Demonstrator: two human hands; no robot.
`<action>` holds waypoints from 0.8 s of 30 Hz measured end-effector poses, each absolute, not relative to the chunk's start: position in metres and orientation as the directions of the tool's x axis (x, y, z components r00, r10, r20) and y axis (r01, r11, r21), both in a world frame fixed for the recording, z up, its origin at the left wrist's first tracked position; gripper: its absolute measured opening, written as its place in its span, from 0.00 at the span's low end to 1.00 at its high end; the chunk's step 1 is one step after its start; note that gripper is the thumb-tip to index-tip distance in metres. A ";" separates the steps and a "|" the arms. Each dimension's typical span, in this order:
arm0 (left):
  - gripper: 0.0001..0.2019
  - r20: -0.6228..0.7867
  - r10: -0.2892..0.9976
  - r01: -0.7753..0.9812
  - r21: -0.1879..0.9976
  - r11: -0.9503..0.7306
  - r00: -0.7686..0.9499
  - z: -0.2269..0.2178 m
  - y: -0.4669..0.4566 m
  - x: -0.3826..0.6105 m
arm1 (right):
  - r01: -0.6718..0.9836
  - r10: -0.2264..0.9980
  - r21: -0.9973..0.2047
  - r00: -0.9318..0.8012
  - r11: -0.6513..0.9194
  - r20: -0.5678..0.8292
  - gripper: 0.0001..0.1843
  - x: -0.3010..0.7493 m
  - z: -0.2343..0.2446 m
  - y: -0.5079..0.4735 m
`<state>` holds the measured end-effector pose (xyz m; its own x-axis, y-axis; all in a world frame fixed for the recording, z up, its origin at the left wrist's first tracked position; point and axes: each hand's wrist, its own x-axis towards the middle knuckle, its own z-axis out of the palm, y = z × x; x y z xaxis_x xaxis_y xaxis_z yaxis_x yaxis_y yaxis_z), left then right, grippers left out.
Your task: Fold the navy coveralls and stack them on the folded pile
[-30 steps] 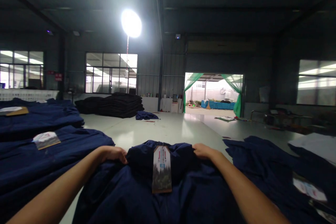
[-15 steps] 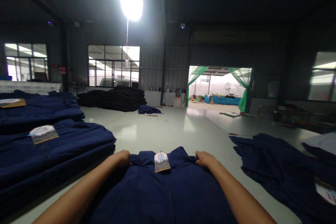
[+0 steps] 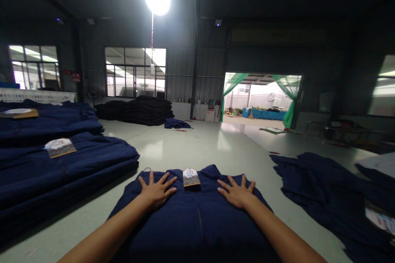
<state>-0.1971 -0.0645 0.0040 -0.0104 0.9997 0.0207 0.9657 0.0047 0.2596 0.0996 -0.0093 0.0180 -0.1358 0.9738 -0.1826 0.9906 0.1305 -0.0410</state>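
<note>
A navy blue jacket [image 3: 182, 230] lies in front of me on the pale table, its collar end pointing away and a centre seam running toward me. At the collar sits a cardboard hang tag [image 3: 191, 177] with a white top and a grey picture. My left hand [image 3: 156, 191] rests palm down on the left shoulder of the jacket, fingers spread. On the opposite shoulder my right hand [image 3: 238, 192] lies flat, fingers also apart. Neither hand grips the cloth. The jacket's near end runs out of view.
Stacked navy garments [image 3: 61, 176] with tags fill the left side. A loose navy garment [image 3: 327, 189] lies rumpled at the right. Farther back on the table [image 3: 197, 144] are a pile of black garments [image 3: 145, 110] and a small navy bundle [image 3: 177, 123].
Both hands have let go of the jacket's shoulder edges and moved inward, opening flat on the cloth. The jacket's shoulders now lie spread on the table.
</note>
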 end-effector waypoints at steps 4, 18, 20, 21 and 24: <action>0.29 -0.046 0.998 0.923 0.380 0.060 -0.045 -0.001 -0.052 -0.204 | 0.988 0.985 -0.140 -0.091 0.070 -0.148 0.30 0.112 -0.005 0.014; 0.37 -0.131 0.987 0.911 0.390 0.135 -0.090 -0.002 -0.037 -0.210 | 0.983 0.996 -0.178 -0.062 0.049 -0.067 0.30 0.111 -0.018 0.024; 0.35 -0.137 0.987 0.879 0.458 0.135 -0.081 0.003 -0.041 -0.213 | 0.979 0.994 -0.198 -0.071 0.053 -0.085 0.30 0.112 -0.017 0.026; 0.33 -0.109 0.990 0.854 0.505 0.129 -0.086 0.007 -0.044 -0.218 | 0.975 0.991 -0.212 -0.085 0.061 -0.104 0.30 0.114 -0.016 0.028; 0.27 0.040 0.981 0.788 0.602 0.127 -0.189 0.017 -0.059 -0.239 | 0.966 0.988 -0.241 -0.122 0.097 -0.094 0.30 0.130 -0.013 0.041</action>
